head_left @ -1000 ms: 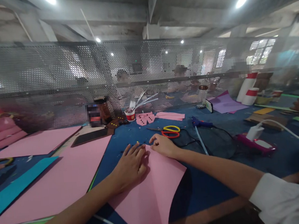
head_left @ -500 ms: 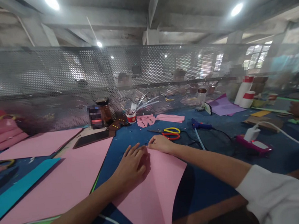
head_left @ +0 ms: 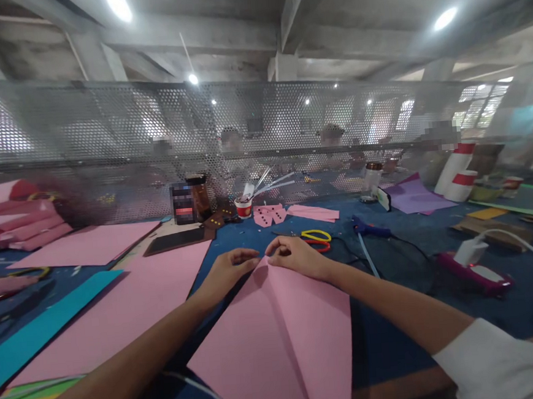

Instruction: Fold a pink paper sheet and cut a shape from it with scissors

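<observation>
A large sheet of pink paper (head_left: 255, 348) lies before me with a crease running down from its far tip, its right part raised along that line. My right hand (head_left: 296, 257) pinches the paper at the tip, thumb and fingertips together. Just left of it, my left hand (head_left: 226, 275) has its fingers curled and closed on the paper's left edge near the same tip. Beyond my right hand lie scissors (head_left: 316, 238) with yellow and red handles, partly hidden by that hand. The near end of the paper runs out of view.
A blue glue gun (head_left: 373, 228) and a purple power strip (head_left: 475, 274) with cables lie right. Pink sheets (head_left: 132, 308), a teal strip (head_left: 55, 330) and a dark tablet (head_left: 174, 240) cover the left. A paper cup (head_left: 244, 208) and cut pink pieces (head_left: 313, 212) stand behind.
My left hand has gone from spread over the paper to fingers drawn in at its tip. The paper's right part has opened out to the right. The view has shifted slightly left.
</observation>
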A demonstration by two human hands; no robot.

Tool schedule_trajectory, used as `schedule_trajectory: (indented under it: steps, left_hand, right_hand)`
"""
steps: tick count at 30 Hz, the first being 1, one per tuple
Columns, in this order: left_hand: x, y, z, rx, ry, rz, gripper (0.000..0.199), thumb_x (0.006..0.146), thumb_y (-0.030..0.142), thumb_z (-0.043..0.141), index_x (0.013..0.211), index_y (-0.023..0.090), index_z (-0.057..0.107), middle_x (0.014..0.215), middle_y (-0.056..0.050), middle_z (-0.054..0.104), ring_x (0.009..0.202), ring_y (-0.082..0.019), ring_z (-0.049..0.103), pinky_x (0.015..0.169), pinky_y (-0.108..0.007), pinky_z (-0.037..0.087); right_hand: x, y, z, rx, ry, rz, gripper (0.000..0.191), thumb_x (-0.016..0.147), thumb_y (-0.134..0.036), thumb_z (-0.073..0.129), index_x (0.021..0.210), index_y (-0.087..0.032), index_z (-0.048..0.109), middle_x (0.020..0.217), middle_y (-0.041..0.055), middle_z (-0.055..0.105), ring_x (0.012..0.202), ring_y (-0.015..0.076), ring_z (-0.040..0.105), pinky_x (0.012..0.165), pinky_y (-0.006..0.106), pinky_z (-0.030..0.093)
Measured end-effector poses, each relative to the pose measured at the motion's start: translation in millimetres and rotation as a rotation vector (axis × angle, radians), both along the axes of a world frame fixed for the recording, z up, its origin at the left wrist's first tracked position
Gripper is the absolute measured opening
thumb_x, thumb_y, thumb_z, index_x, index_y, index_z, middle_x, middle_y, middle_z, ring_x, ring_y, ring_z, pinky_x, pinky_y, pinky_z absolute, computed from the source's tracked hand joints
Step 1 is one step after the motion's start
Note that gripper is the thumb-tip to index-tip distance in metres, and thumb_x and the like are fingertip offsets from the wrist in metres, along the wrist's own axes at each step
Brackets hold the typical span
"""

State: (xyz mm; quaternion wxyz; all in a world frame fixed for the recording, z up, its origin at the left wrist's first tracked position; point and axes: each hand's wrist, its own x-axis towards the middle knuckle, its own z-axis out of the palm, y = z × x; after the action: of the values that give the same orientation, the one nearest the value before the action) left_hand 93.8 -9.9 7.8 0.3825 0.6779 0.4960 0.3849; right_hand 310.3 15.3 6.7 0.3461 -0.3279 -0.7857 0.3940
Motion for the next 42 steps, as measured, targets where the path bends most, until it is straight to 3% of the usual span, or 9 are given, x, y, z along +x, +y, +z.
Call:
schedule_trajectory:
  steps: [3, 8, 13, 19, 23, 35, 42]
  left_hand:
    - [0.9, 0.3, 1.1, -0.078, -0.053, -0.013, 0.046, 0.072, 0.046, 0.07, 0.106, 0.015, 0.07, 0.102, -0.007, 0.073, 0.098, -0.025, 0.064, 0.087, -0.034, 0.046]
    - [1.2, -0.4, 1.4, -0.114, -0.081, -0.005, 0.034, 0.071, 0.041, 0.07, 0.09, 0.014, 0.073, 0.084, -0.004, 0.072, 0.079, -0.02, 0.062, 0.073, -0.029, 0.044]
    - [4.0, -1.6, 3.5, -0.093, -0.172, 0.035, 0.026, 0.066, 0.036, 0.072, 0.082, 0.015, 0.073, 0.082, -0.003, 0.071, 0.075, -0.017, 0.06, 0.074, -0.028, 0.043]
    - [6.8, -6.3, 0.1, -0.094, -0.216, 0.023, 0.024, 0.068, 0.035, 0.071, 0.082, 0.015, 0.073, 0.081, -0.004, 0.071, 0.075, -0.017, 0.06, 0.073, -0.028, 0.043]
    - [8.6, -8.1, -1.3, -0.093, -0.24, 0.014, 0.024, 0.068, 0.035, 0.072, 0.081, 0.015, 0.072, 0.081, -0.004, 0.07, 0.076, -0.017, 0.06, 0.074, -0.028, 0.043]
    - [11.5, -11.4, 1.6, -0.057, -0.114, 0.013, 0.02, 0.072, 0.036, 0.067, 0.071, 0.016, 0.066, 0.066, 0.002, 0.063, 0.065, -0.014, 0.055, 0.064, -0.024, 0.04]
    - [8.3, -6.3, -9.3, 0.067, 0.009, -0.011, 0.014, 0.075, 0.028, 0.06, 0.076, 0.017, 0.067, 0.072, -0.001, 0.068, 0.07, -0.017, 0.061, 0.066, -0.026, 0.043]
  right_hand:
    - [-1.9, -6.7, 5.8, 0.017, 0.006, 0.025, 0.022, 0.083, -0.033, 0.065, 0.1, -0.018, 0.062, 0.076, -0.0014, 0.065, 0.073, 0.0127, 0.059, 0.066, 0.024, 0.044]
    - [-3.6, -9.1, 6.9, 0.041, -0.005, 0.027, 0.023, 0.084, -0.033, 0.064, 0.101, -0.019, 0.062, 0.077, -0.0015, 0.065, 0.075, 0.0129, 0.059, 0.068, 0.024, 0.044]
    - [-3.4, -6.8, 4.9, 0.065, -0.038, -0.004, 0.018, 0.084, -0.026, 0.062, 0.101, -0.019, 0.063, 0.076, -0.0015, 0.065, 0.073, 0.012, 0.059, 0.067, 0.024, 0.043]
    - [-5.8, -5.7, 2.6, 0.03, -0.066, -0.044, 0.023, 0.085, -0.038, 0.063, 0.096, -0.018, 0.065, 0.075, -0.0003, 0.065, 0.069, 0.0123, 0.059, 0.06, 0.023, 0.042]
    - [-7.2, -4.8, 1.3, 0.052, -0.093, -0.07, 0.021, 0.084, -0.036, 0.064, 0.094, -0.017, 0.066, 0.077, 0.0005, 0.067, 0.071, 0.0127, 0.061, 0.062, 0.023, 0.043]
    - [-13.3, -5.6, -0.8, 0.139, -0.141, -0.11, 0.013, 0.083, -0.029, 0.063, 0.088, -0.018, 0.066, 0.079, -0.0002, 0.067, 0.071, 0.0116, 0.06, 0.064, 0.023, 0.044]
    - [-14.3, -11.5, -0.8, 0.194, -0.176, -0.109, 0.007, 0.082, -0.026, 0.061, 0.085, -0.02, 0.063, 0.078, -0.0016, 0.066, 0.072, 0.0112, 0.059, 0.064, 0.022, 0.042]
